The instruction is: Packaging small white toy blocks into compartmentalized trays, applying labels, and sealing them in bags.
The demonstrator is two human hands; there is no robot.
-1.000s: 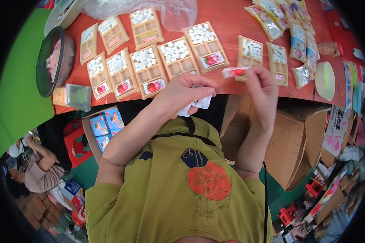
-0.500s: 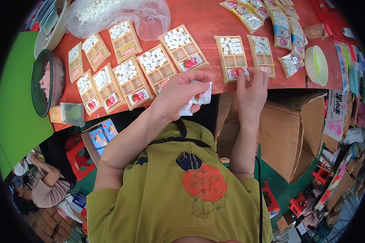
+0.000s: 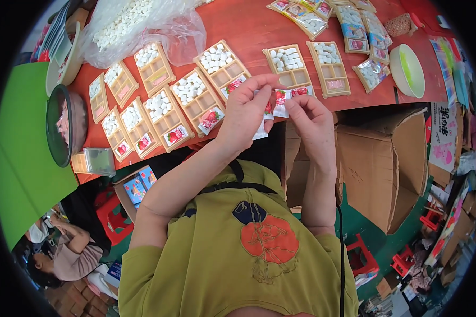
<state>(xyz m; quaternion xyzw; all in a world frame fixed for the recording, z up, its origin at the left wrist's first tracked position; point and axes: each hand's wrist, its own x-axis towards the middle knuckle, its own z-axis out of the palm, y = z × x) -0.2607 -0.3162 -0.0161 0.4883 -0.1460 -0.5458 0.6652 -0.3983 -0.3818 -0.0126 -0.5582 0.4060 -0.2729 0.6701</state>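
Note:
My left hand (image 3: 242, 117) is closed around several small white sachets (image 3: 261, 131) with strawberry pictures. Thumb and fingers of my right hand (image 3: 314, 124) pinch one strawberry sachet (image 3: 280, 104) close beside my left fingertips. Both hands are over the table's near edge, just in front of a beige compartment tray (image 3: 300, 79). That tray has white pillow-shaped pieces in its large compartment and a strawberry sachet (image 3: 300, 92) at its near end. To its right, another tray (image 3: 335, 73) holds white pieces and a small pink packet.
Several similar trays (image 3: 200, 108) stand in rows on the left of the red table (image 3: 248, 26). Behind them lies a clear plastic bag (image 3: 180, 39) of white pieces. Wrapped packs (image 3: 353, 29) and a pale bowl (image 3: 407, 71) are at right, above an open cardboard box (image 3: 367, 174).
My right hand has drawn back from the tray toward my left hand and now pinches a sachet there. The whole view has shifted slightly.

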